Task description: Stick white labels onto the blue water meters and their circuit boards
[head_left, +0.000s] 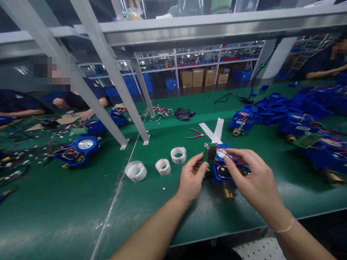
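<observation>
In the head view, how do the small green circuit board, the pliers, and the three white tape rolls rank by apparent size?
1. Pliers, longest though farther away.
2. Left tape roll.
3. Middle tape roll and right tape roll: alike, unranked.
4. Green circuit board, partly covered by the left hand; unsure against the rolls.

Glossy blue plastic meter housing [221, 172] on a matt green table mat [81, 202].

1. This is a factory assembly hall: a long green table [81, 202] carries many blue meter housings [298, 108].
2. Other workers [76, 97] sit along it.
3. Behind stand storage shelves [195, 59] with cardboard boxes [197, 76].
</observation>
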`<act>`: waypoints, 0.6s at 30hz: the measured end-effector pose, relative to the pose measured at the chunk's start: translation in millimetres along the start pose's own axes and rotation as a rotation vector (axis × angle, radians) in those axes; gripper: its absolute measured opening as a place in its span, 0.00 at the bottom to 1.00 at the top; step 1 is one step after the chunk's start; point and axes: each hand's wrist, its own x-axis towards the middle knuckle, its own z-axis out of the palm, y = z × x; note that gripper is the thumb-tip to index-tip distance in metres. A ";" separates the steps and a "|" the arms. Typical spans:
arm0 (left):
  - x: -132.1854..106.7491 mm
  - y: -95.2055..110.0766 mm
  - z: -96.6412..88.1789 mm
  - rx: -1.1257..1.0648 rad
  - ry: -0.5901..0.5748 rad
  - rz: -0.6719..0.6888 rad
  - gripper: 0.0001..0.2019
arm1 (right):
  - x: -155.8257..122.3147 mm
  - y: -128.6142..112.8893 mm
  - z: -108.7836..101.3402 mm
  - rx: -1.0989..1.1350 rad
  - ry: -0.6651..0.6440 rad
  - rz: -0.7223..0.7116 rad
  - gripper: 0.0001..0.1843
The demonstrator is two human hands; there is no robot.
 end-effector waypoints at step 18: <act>-8.9 5.3 0.3 0.132 -0.048 0.075 0.18 | 20.6 -14.4 13.1 0.131 0.005 0.044 0.06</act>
